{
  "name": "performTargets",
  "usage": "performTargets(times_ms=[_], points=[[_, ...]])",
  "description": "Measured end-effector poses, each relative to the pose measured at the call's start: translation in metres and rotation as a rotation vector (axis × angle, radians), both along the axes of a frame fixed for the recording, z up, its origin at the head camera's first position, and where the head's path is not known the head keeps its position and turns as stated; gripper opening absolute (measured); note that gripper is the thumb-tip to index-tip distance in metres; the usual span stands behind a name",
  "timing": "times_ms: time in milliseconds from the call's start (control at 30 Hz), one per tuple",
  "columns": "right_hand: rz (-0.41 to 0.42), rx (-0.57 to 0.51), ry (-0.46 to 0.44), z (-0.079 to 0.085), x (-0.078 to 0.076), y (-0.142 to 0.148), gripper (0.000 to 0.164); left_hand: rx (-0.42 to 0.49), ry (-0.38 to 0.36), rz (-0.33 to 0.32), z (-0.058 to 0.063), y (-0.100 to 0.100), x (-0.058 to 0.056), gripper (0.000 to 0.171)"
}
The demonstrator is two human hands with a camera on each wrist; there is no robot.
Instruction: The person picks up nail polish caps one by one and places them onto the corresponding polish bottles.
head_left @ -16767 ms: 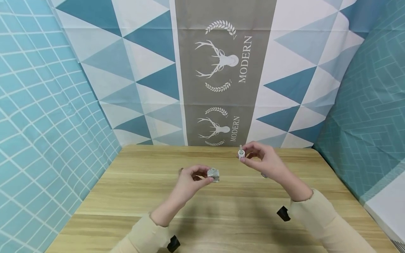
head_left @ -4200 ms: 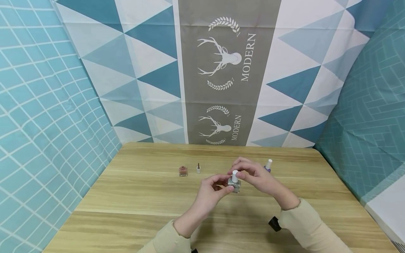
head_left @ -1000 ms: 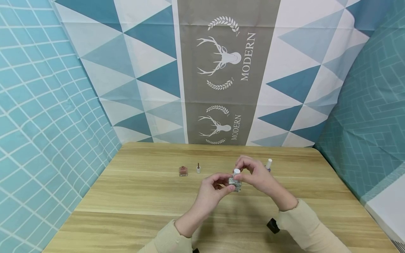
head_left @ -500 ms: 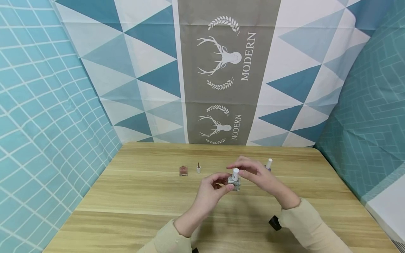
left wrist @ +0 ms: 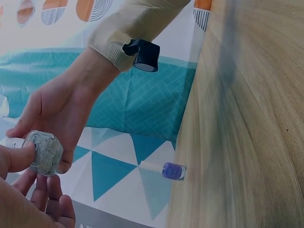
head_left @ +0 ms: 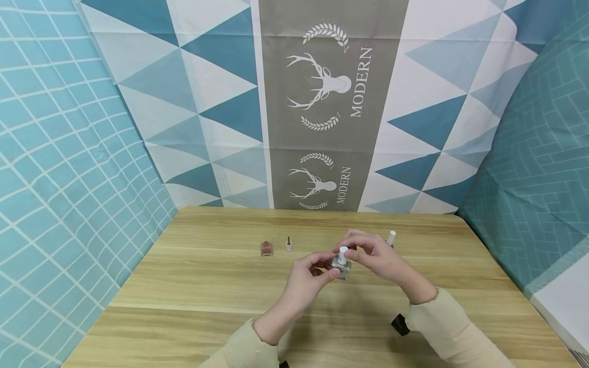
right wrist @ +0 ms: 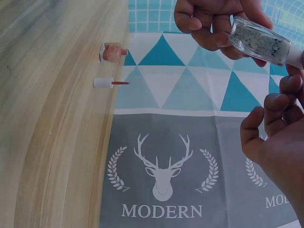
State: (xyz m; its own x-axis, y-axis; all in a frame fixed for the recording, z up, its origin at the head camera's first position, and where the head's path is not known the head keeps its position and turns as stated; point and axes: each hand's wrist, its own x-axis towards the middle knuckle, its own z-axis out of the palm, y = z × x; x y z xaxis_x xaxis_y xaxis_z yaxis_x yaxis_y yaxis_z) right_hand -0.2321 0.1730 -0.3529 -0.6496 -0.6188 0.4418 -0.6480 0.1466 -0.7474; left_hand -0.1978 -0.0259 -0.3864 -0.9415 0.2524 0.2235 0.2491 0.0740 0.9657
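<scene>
My left hand (head_left: pixel 306 276) holds a small glass nail polish bottle (head_left: pixel 342 270) between thumb and fingers, raised above the table. Its polish is whitish with dark specks, clearest in the right wrist view, where the bottle (right wrist: pixel 259 42) lies aslant. The white cap (head_left: pixel 342 254) sits on its neck. My right hand (head_left: pixel 377 259) pinches that cap between thumb and fingertips. At the left, a pink nail polish bottle (head_left: pixel 266 249) stands uncapped. Beside it, its white brush cap (head_left: pixel 289 246) stands with the brush pointing up.
Behind my right hand stands a purple nail polish bottle (left wrist: pixel 174 171) with a white cap (head_left: pixel 391 237), partly hidden in the head view. The wooden table (head_left: pixel 207 286) meets patterned cloth walls at its back and sides.
Earliest, my hands held the speckled bottle and its brush cap apart; now they are together. Half a second ago my right fingers were spread off the cap; now they pinch it again.
</scene>
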Motion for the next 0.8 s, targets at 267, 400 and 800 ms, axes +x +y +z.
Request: performTargets(times_ms=[267,400,800], points=[[-0.075,-0.018,0.045,-0.0011,0.0004,-0.0032,0.018,0.008,-0.011,0.005,-0.0011,0.0001,-0.0002,0.025],[-0.116,-0.028,0.054,-0.0019,0.0004,-0.0051,0.015,0.007,-0.011,0.013,-0.0013,0.0004,-0.0007,0.025],[-0.177,-0.091,0.047,-0.0037,0.0014,-0.0095,0.015,-0.006,-0.026,0.032,0.0076,0.0028,0.0041,0.025]])
